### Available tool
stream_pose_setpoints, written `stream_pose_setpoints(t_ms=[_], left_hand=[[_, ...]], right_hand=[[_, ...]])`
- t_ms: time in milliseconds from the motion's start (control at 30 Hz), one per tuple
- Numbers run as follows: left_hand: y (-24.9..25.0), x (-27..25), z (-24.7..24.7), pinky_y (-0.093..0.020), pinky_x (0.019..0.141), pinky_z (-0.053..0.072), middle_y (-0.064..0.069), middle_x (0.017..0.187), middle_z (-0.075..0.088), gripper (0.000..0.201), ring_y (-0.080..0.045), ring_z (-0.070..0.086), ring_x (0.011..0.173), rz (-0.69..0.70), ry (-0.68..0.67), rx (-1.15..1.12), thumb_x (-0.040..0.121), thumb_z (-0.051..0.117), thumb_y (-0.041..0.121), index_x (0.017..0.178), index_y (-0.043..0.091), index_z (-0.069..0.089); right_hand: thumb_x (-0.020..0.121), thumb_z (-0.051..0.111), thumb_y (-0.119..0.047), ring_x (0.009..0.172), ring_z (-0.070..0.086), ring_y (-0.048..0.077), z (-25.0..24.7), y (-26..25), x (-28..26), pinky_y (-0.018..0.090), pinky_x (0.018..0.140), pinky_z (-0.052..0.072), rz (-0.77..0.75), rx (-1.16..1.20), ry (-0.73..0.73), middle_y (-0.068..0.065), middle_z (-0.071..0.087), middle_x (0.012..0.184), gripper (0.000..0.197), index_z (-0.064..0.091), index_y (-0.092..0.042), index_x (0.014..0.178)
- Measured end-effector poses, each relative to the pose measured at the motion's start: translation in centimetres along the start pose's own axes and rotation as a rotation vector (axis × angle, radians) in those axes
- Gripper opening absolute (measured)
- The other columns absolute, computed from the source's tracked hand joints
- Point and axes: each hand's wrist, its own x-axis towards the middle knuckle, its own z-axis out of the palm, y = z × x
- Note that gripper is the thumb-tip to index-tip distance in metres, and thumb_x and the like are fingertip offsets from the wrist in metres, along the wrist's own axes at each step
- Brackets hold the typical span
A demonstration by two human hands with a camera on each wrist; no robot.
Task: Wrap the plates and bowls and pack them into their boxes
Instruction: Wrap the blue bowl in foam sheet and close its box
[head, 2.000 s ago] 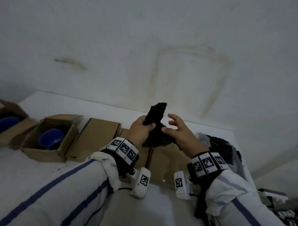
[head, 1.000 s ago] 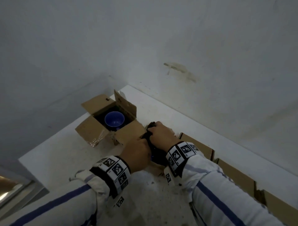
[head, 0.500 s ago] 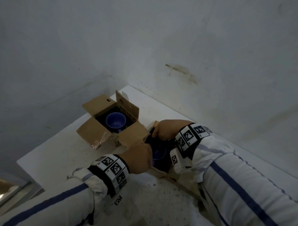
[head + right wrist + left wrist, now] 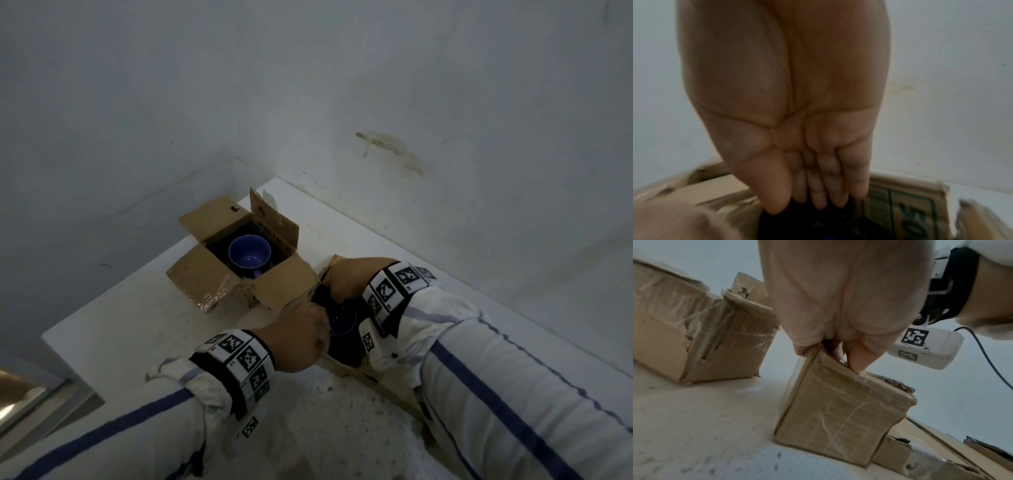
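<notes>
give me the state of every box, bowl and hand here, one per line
far box: flaps open, upright on the table
far blue bowl: upright inside the far box, unwrapped
near box: open, left hand grips its top edge
near blue bowl: inside the near box amid dark wrap
left hand: holds box edge
right hand: fingers straight, pressing dark wrap down

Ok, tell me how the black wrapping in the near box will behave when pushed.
The black wrapping probably gives way softly, since the right hand has its fingers sunk into it. It looks crumpled, so likely light and floppy, cushioning the blue bowl.

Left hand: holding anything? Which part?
The left hand grips the near cardboard box at its top front edge, fingers hooked inside, thumb on the outer corner.
</notes>
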Motion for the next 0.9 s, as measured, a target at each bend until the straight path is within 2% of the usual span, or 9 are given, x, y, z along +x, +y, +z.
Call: stream_pose_setpoints(t_ms=[67, 133, 233, 367, 467, 600, 733, 833, 900], left_hand=[[-0.1, 0.0, -0.3, -0.009, 0.077, 0.031, -0.02, 0.056, 0.061, 0.042, -0.033, 0.06, 0.053, 0.041, 0.058, -0.012, 0.081, 0.04, 0.013, 0.051, -0.005, 0.064], [-0.4, -0.1, -0.2, -0.02, 0.074, 0.037, -0.021, 0.061, 0.063, 0.045, -0.035, 0.06, 0.058, 0.039, 0.101, -0.006, 0.083, 0.039, 0.017, 0.055, -0.006, 0.066], [-0.1, 0.4, 0.3, -0.025, 0.064, 0.04, -0.016, 0.064, 0.064, 0.042, -0.034, 0.06, 0.062, 0.03, 0.225, 0.189, 0.086, 0.04, 0.017, 0.06, 0.0, 0.068], [1.7, 0.9, -0.7, -0.035, 0.089, 0.046, -0.004, 0.103, 0.063, 0.022, -0.023, 0.059, 0.093, -0.302, 0.194, 0.432, 0.091, 0.048, 0.021, 0.099, 0.014, 0.067], [4.5, 2.7, -1.3, -0.041, 0.081, 0.052, -0.005, 0.102, 0.06, 0.019, -0.027, 0.061, 0.09, -0.363, 0.285, 0.47, 0.09, 0.045, 0.023, 0.102, 0.017, 0.06], [10.0, 7.6, 0.1, -0.043, 0.078, 0.051, -0.009, 0.099, 0.059, 0.024, -0.029, 0.059, 0.085, -0.322, 0.289, 0.35, 0.096, 0.037, 0.021, 0.096, 0.013, 0.059], [16.0, 13.1, 5.0, -0.03, 0.063, 0.047, -0.007, 0.091, 0.061, 0.023, -0.025, 0.059, 0.08, -0.221, 0.185, 0.324, 0.095, 0.037, 0.016, 0.1, 0.013, 0.059], [20.9, 17.2, 10.1, -0.035, 0.081, 0.049, -0.007, 0.11, 0.061, 0.024, -0.025, 0.059, 0.096, -0.201, 0.113, 0.225, 0.093, 0.04, 0.016, 0.104, 0.016, 0.061], [23.8, 19.7, 13.5, -0.037, 0.091, 0.047, -0.006, 0.118, 0.057, 0.025, -0.025, 0.056, 0.105, -0.172, 0.049, 0.154, 0.089, 0.044, 0.013, 0.107, 0.016, 0.061]], right_hand=[[0.089, 0.054, -0.02, 0.105, 0.054, 0.029, 0.7, -0.1, 0.2, 0.038, 0.086, 0.045, -0.016, 0.047, 0.017, 0.012, 0.057, 0.121, 0.035, 0.059, -0.009, 0.122], [0.087, 0.058, -0.022, 0.118, 0.052, 0.034, 1.2, -0.1, 0.0, 0.042, 0.094, 0.043, -0.023, 0.088, 0.017, 0.013, 0.055, 0.127, 0.038, 0.058, -0.012, 0.123], [0.087, 0.056, -0.014, 0.124, 0.048, 0.03, 1.1, 0.4, -0.7, 0.034, 0.088, 0.041, -0.05, 0.121, -0.072, 0.01, 0.048, 0.138, 0.048, 0.049, -0.013, 0.134], [0.093, 0.045, -0.006, 0.132, 0.038, 0.023, 0.2, 2.1, -4.1, 0.028, 0.102, 0.034, -0.093, 0.284, 0.117, 0.004, 0.038, 0.148, 0.053, 0.038, -0.023, 0.143], [0.093, 0.046, -0.009, 0.126, 0.044, 0.023, 2.0, 4.4, -7.3, 0.025, 0.099, 0.034, -0.052, 0.48, 0.259, 0.006, 0.048, 0.14, 0.046, 0.047, -0.022, 0.137], [0.092, 0.048, -0.016, 0.121, 0.051, 0.021, 7.7, 8.1, -11.1, 0.022, 0.091, 0.035, 0.064, 0.64, 0.426, 0.004, 0.057, 0.131, 0.036, 0.058, -0.021, 0.126], [0.089, 0.048, -0.013, 0.115, 0.054, 0.019, 15.8, 12.7, -16.2, 0.019, 0.083, 0.035, 0.265, 0.857, 0.534, 0.002, 0.062, 0.124, 0.031, 0.065, -0.018, 0.114], [0.09, 0.049, -0.012, 0.117, 0.053, 0.017, 23.0, 16.5, -21.0, 0.022, 0.094, 0.038, 0.466, 1.036, 0.61, 0.0, 0.062, 0.125, 0.031, 0.065, -0.018, 0.116], [0.089, 0.049, -0.011, 0.114, 0.055, 0.017, 28.0, 19.3, -23.9, 0.023, 0.092, 0.039, 0.618, 1.125, 0.65, 0.0, 0.063, 0.121, 0.03, 0.066, -0.018, 0.112]])
